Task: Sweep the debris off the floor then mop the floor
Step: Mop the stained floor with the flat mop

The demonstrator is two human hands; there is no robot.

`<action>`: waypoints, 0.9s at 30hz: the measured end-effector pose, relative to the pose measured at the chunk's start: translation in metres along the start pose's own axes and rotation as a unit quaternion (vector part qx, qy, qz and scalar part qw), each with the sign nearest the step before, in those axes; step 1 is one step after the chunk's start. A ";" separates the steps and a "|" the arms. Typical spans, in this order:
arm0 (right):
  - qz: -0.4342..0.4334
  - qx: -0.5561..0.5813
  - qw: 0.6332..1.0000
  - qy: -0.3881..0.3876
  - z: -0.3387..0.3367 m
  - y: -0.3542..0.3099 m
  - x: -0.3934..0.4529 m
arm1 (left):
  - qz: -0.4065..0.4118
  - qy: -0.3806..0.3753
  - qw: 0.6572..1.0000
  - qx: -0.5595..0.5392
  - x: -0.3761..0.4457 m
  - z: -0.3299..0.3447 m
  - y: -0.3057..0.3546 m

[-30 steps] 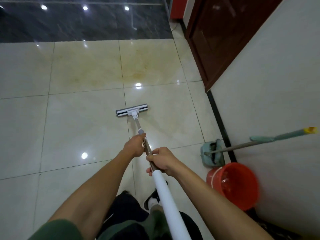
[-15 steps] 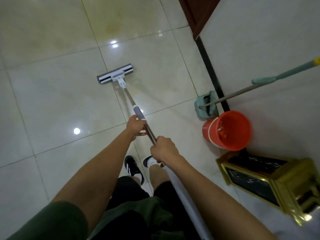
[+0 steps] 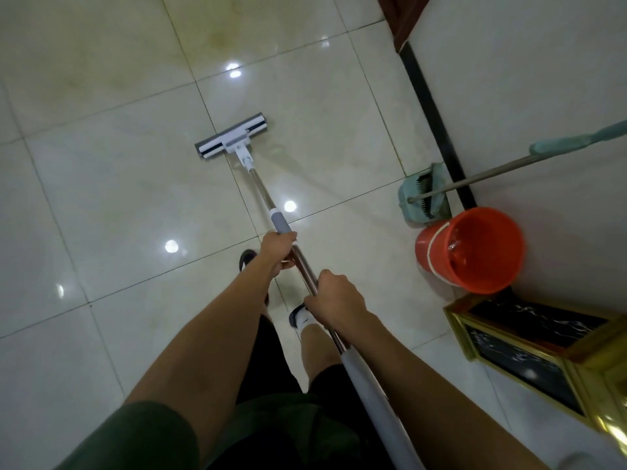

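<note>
A flat mop with a white and grey head (image 3: 231,136) lies on the glossy cream floor tiles (image 3: 112,184) ahead of me. Its metal pole (image 3: 263,189) slants back toward me and ends in a white upper section (image 3: 373,405). My left hand (image 3: 276,251) grips the pole just below the grey sleeve. My right hand (image 3: 334,305) grips it lower down, where the metal meets the white part. Both feet in dark shoes show under my arms.
An orange bucket (image 3: 471,251) with water stands by the white wall at right. Behind it a teal dustpan (image 3: 424,198) and a long teal-handled broom (image 3: 556,147) lean on the wall. A gold-framed black box (image 3: 529,351) sits at lower right. A dark baseboard (image 3: 437,123) runs along the wall.
The mop head has drawn back toward me across the tiles as I step backward. The view has tilted down, and the gold-framed box has come into sight. Both hands keep their grip.
</note>
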State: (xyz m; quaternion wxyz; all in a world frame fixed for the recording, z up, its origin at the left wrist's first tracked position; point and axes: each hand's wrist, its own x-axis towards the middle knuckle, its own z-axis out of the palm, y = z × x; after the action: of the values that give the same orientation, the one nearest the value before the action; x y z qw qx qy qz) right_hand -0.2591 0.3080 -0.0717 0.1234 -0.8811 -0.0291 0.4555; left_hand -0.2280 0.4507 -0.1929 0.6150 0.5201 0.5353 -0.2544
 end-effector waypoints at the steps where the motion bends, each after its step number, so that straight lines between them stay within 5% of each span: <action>1: 0.001 0.004 1.000 0.001 0.000 -0.001 0.005 | -0.009 0.005 1.000 -0.007 0.007 0.001 0.001; 11: 0.008 0.011 0.999 0.041 0.011 -0.021 0.022 | -0.092 0.001 0.982 -0.163 0.038 0.002 0.029; 27: -0.131 -0.114 0.980 0.099 -0.038 -0.058 -0.004 | -0.013 0.000 0.982 -0.186 -0.003 -0.038 0.069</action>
State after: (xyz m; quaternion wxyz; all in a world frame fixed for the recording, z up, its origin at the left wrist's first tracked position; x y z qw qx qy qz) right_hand -0.2274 0.3565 -0.0329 0.0831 -0.9186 -0.1841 0.3397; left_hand -0.1836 0.5070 -0.1608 0.6977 0.3891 0.5803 -0.1583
